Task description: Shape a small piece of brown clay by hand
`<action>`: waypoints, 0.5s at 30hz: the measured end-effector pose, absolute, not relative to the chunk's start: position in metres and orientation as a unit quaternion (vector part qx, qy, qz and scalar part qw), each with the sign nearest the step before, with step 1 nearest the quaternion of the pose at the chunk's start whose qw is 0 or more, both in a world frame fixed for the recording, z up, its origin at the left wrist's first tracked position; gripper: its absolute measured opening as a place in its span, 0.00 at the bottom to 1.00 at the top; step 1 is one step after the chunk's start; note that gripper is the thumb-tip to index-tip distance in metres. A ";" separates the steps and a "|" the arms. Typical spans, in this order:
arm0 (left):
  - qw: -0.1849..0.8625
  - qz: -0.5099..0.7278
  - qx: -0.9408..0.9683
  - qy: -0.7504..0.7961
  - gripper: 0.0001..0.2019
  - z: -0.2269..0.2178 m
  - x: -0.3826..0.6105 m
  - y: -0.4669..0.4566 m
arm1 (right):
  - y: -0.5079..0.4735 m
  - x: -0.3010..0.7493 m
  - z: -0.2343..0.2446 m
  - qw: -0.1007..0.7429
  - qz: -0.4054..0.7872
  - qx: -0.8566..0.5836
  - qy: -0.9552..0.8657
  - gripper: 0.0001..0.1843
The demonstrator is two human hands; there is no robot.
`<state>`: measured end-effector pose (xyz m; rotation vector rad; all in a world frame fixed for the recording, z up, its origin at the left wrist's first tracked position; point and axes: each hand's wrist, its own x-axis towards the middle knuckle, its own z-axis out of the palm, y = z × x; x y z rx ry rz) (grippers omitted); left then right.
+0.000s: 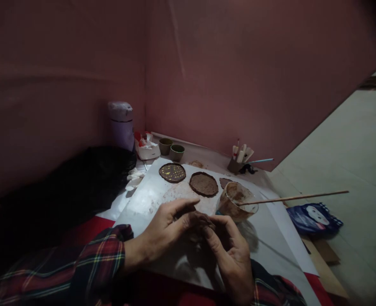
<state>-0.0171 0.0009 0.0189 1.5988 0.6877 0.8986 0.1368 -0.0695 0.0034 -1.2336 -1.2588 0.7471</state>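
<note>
My left hand [167, 227] and my right hand [232, 255] meet over the near part of the white sheet [271, 238]. Brown smears coat the fingertips, which are curled and pressed together. Whatever lies between them is mostly hidden; a bit of brown shows below the fingers. Just beyond my hands lie a dark-rimmed disc with a rough brown filling [203, 184] and a dark disc with yellow specks [172, 173]. To the right, a clear bowl [235, 208] smeared with brown paste has a long thin stick [299, 197] leaning out of it.
A third brown piece [225, 182] is partly behind the bowl. Farther back are two small cups [177, 153], a tissue pack [148, 149], a purple bottle [122, 127] and a holder with several tools [235, 165]. Dark cloth [63, 191] lies left; a blue pouch [314, 219] is at right.
</note>
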 end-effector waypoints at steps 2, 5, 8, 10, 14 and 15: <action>0.538 0.421 0.664 0.304 0.16 0.028 -0.019 0.007 | -0.067 0.136 0.004 0.578 0.323 -0.526 -0.535 0.07; 0.481 0.485 0.665 0.303 0.14 0.043 -0.020 0.019 | -0.062 0.136 0.005 0.584 0.294 -0.533 -0.538 0.07; 0.431 0.525 0.673 0.293 0.14 0.046 -0.017 0.030 | -0.057 0.135 0.003 0.579 0.228 -0.546 -0.561 0.08; 0.398 0.507 0.697 0.312 0.14 0.038 -0.016 0.036 | -0.055 0.135 -0.001 0.558 0.194 -0.556 -0.585 0.08; 0.400 0.479 0.701 0.345 0.11 0.019 -0.018 0.039 | -0.057 0.138 -0.009 0.557 0.174 -0.567 -0.582 0.08; 0.404 0.475 0.698 0.352 0.10 0.016 -0.019 0.039 | -0.057 0.139 -0.010 0.567 0.166 -0.567 -0.574 0.09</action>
